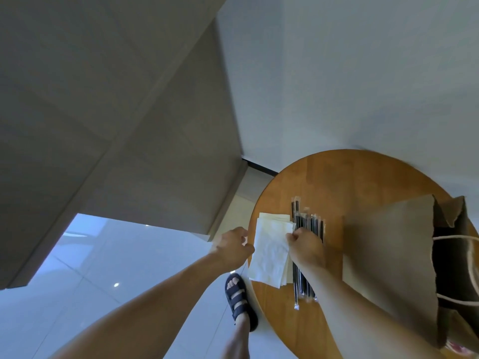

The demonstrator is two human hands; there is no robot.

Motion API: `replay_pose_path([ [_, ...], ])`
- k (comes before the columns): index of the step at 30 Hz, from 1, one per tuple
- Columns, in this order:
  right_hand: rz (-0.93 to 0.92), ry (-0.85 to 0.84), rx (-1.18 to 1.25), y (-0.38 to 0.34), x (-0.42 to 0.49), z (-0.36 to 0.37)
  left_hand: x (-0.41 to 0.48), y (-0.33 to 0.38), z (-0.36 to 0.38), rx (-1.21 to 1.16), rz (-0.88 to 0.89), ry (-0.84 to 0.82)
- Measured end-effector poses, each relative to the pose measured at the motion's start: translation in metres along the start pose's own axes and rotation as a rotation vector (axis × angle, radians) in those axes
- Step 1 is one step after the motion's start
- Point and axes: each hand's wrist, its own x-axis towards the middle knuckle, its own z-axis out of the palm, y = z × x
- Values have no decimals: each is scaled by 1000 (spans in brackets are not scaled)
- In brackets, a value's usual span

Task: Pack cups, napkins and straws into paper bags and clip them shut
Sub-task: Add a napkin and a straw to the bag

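A stack of white napkins (269, 250) lies at the left edge of a round wooden table (337, 177). My left hand (233, 246) pinches the left edge of the top napkin. My right hand (307, 246) pinches its right edge near the upper corner. Under my right hand lies a bunch of black straws (309, 225) in clear wrappers. A brown paper bag (391, 252) with rope handles stands open on the right of the table, its dark mouth facing right. No cup is visible.
My foot in a dark sandal (237, 299) stands on the glossy white floor beside the table. A grey wall and a white wall meet behind the table. Something pink (457, 347) shows at the bottom right edge.
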Motion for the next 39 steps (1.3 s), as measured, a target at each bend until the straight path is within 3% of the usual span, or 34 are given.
replay_pose_path([
  [11, -208, 42, -293, 5, -10, -6, -7, 10, 5, 29, -2, -14],
  [22, -358, 116, -229, 9, -9, -6, -10, 16, 4, 21, -13, -42],
  [24, -374, 112, -91, 7, -10, -5, -11, 16, 3, 3, -12, -36],
  [27, -274, 21, 421, 1, -15, -6, -10, 16, 1, -81, -8, 7],
  [29, -143, -83, 785, -5, -18, -12, -10, 18, -1, -205, -7, 27],
  [32, -28, -224, 1119, -12, -24, -24, -11, 26, -3, -465, -9, -29],
  [36, 33, -297, 1296, -11, -25, -35, -8, 36, 5, -653, -26, -141],
  [37, 43, -245, 1295, -8, -24, -35, -8, 38, 8, -648, -31, -133],
  [39, 40, 14, 1090, 5, -20, -35, -9, 40, 13, -611, -45, -93],
])
